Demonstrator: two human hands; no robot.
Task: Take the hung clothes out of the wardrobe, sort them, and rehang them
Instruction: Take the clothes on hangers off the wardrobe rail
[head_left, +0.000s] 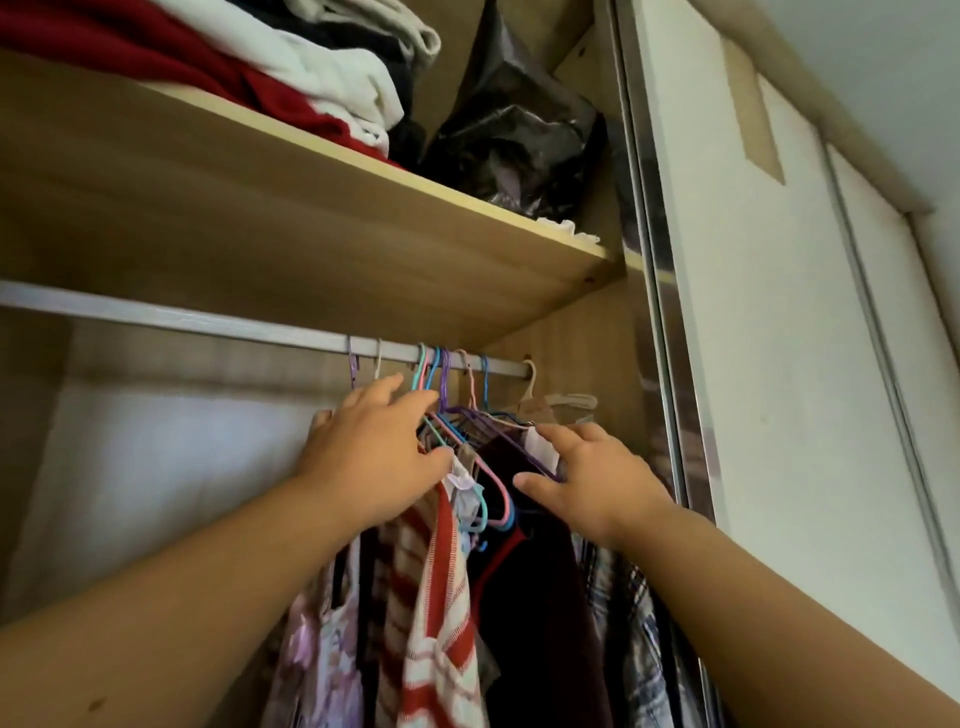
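Crowding one wooden wardrobe's (311, 234) silver rail (156, 314) hang eight coloured plastic hangers (445, 382). Fingers apart, left hand (374, 457) and right hand (597, 486) touch them.

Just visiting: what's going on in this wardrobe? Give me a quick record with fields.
place: wardrobe, rail under a wooden shelf
hangers: coloured, bunched at the rail's right end
clothes hung: red-striped top, floral garment, dark garment, plaid shirt
left hand: fingers against hanger necks, grip unclear
right hand: fingers spread, touching the dark garment's top
on shelf: folded clothes, black bag
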